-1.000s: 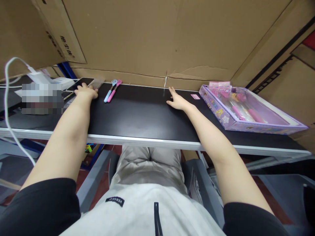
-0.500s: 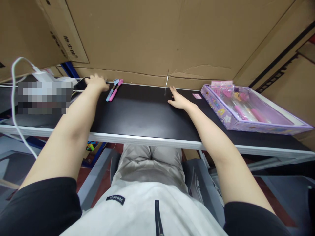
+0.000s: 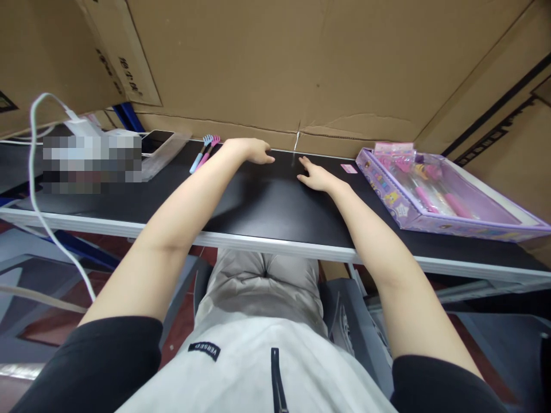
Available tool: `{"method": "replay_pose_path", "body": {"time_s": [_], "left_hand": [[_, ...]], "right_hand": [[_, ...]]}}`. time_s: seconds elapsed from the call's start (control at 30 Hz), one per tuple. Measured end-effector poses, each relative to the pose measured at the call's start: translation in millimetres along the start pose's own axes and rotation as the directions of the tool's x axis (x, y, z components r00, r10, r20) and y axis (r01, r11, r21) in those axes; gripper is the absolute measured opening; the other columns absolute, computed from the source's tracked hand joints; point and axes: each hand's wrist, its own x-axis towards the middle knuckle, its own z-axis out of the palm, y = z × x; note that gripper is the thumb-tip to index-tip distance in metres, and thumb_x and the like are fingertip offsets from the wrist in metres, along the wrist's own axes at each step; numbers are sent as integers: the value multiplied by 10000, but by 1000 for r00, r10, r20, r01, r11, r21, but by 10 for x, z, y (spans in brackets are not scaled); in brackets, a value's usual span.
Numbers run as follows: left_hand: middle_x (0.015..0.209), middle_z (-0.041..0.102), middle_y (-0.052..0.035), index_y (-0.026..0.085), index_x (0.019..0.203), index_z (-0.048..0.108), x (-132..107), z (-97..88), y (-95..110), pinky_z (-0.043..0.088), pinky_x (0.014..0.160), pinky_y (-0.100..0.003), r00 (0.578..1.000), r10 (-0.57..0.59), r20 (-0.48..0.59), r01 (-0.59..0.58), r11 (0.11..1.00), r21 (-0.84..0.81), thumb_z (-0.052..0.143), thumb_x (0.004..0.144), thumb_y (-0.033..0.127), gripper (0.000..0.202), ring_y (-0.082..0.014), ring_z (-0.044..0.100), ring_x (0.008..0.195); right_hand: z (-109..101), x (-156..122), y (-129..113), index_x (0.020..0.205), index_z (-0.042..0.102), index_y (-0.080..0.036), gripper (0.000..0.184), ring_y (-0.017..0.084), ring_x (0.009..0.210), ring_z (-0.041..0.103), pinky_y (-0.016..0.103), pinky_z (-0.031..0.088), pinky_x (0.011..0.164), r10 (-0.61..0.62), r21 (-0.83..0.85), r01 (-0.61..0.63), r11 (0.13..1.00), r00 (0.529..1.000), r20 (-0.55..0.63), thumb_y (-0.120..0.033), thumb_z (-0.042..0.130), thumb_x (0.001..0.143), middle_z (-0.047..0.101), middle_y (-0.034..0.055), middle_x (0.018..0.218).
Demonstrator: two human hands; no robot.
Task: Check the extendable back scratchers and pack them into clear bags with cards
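Observation:
My left hand (image 3: 252,150) rests palm down near the far edge of the black tabletop (image 3: 258,201), fingers stretched toward the right, holding nothing. My right hand (image 3: 316,175) lies flat a little to its right, fingers spread and empty. Two small toy rakes, one blue (image 3: 200,155) and one pink (image 3: 209,149), lie side by side to the left of my left hand. A purple toy box (image 3: 434,189) with pink items inside sits at the right end of the table.
A phone (image 3: 155,140) in clear wrap lies at the far left, beside a white charger (image 3: 80,123) and its cable (image 3: 34,189). A small pink tag (image 3: 348,168) lies near the box. Cardboard sheets (image 3: 275,63) wall off the back.
My left hand has left the phone at the far left and swung right, past the toy rakes, to the middle of the table. My right hand has stayed put.

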Motion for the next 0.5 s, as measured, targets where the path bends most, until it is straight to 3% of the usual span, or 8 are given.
{"method": "replay_pose_path", "body": {"time_s": [0.17, 0.3, 0.5], "left_hand": [[1726, 577, -124, 188, 1700, 540, -43, 364, 87, 398, 1324, -346, 992, 112, -59, -113, 994, -12, 461, 1065, 452, 693, -280, 548, 1598], [1785, 492, -143, 146, 1703, 522, -9, 594, -11, 352, 1347, -317, 987, 154, -34, -155, 988, -17, 371, 1074, 457, 718, -259, 499, 1636], [1780, 501, -142, 154, 1697, 528, 44, 644, -60, 367, 1345, -329, 987, 146, -60, -148, 988, -31, 364, 1069, 442, 710, -259, 498, 1639]], "right_hand": [[-45, -67, -116, 1771, 397, -36, 787, 305, 1706, 368, 453, 278, 1430, 0, -100, 2, 995, 1000, 26, -184, 628, 1033, 313, 205, 1819], [-70, -117, -194, 1711, 498, -14, 648, 301, 1655, 472, 406, 327, 1407, 32, -154, -23, 988, 998, 58, -196, 575, 1094, 473, 201, 1749], [-83, -109, -192, 1604, 665, -83, 538, 315, 1590, 563, 403, 380, 1380, 26, -152, -15, 988, 997, 68, -202, 621, 1081, 604, 162, 1661]]}}
